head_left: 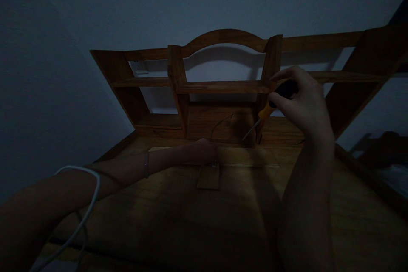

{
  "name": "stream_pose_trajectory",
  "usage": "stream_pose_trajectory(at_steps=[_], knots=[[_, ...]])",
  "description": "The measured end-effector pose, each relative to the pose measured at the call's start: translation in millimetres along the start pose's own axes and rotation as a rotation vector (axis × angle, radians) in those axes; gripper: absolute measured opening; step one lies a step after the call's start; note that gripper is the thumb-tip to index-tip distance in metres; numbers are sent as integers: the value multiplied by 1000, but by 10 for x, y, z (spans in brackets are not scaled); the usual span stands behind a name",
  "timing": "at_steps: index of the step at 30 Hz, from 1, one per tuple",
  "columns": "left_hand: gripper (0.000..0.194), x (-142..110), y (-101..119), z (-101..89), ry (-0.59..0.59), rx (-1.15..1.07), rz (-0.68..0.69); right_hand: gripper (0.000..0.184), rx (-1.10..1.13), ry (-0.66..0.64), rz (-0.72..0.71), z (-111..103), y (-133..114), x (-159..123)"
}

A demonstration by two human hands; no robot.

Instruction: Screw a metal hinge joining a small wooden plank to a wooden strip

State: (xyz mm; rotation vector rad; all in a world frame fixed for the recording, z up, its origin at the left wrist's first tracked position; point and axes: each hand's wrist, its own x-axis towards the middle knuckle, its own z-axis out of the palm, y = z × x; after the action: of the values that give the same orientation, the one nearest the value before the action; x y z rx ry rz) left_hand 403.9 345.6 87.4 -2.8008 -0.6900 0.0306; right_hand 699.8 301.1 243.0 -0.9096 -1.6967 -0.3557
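My right hand (302,97) is raised over the right part of the desk, its fingers closed round the handle of a screwdriver (267,111). The handle is black and yellow, and the metal shaft slants down to the left. Low over the desk, my left hand (204,151) is closed at the near edge of a long pale board (248,156). What its fingers hold, if anything, is too dark to make out. Just below that hand lies a small flat wooden piece (208,177). A thin bent wire or cord (218,124) rises behind the hand.
A wooden shelf unit (223,88) with an arched top stands at the back of the wooden desk (159,212), against the wall. A white cable (91,208) loops over my left forearm. A power outlet (139,67) shows behind the left shelf. The light is dim.
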Motion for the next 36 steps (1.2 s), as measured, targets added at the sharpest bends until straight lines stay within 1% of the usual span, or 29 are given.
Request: stream_pose_trajectory(at_steps=[3, 5, 8, 11, 13, 15, 17, 19, 22, 24, 27, 30, 32, 33, 35, 36], knots=[[29, -28, 4, -43, -4, 20, 49, 31, -7, 8, -5, -5, -7, -2], [31, -59, 4, -73, 5, -12, 51, 31, -9, 8, -7, -7, -9, -3], [24, -81, 5, -71, -16, -45, 71, 31, -15, -1, 1, -8, -9, -2], [17, -56, 8, -15, -22, -16, 98, 33, -12, -6, 3, -5, -7, 0], [18, -28, 11, 20, -16, 15, 89, 33, -6, -5, 2, -4, -8, 1], [27, -5, 11, 25, -3, 20, 35, 32, -8, -4, 5, -7, -13, 2], [33, 6, 7, -12, 9, -4, -68, 32, -15, -4, 4, -12, -16, 3], [37, 6, -7, -85, 13, -44, -173, 32, -21, -6, -1, -16, -13, 2], [40, -9, -58, -215, 21, -99, -255, 32, -22, 5, -6, -15, 4, -3], [39, -21, -117, -290, 62, -116, -313, 32, -22, 17, -7, -13, 12, -5], [37, -34, -222, -373, 185, -173, -474, 32, -22, 24, -10, -13, 5, 0], [30, -62, -268, -402, 391, -368, -666, 32, -24, 17, -1, -20, -20, 13], [27, -123, -212, -355, 531, -613, -780, 33, -21, 7, 4, -25, -34, 20], [27, -176, -151, -304, 580, -764, -830, 34, -20, 2, 5, -26, -37, 21], [31, -340, 29, -155, 615, -1067, -871, 35, -24, 8, 6, -27, -34, 19], [32, -456, 137, -69, 624, -1162, -899, 36, -31, 12, 9, -29, -30, 15]])
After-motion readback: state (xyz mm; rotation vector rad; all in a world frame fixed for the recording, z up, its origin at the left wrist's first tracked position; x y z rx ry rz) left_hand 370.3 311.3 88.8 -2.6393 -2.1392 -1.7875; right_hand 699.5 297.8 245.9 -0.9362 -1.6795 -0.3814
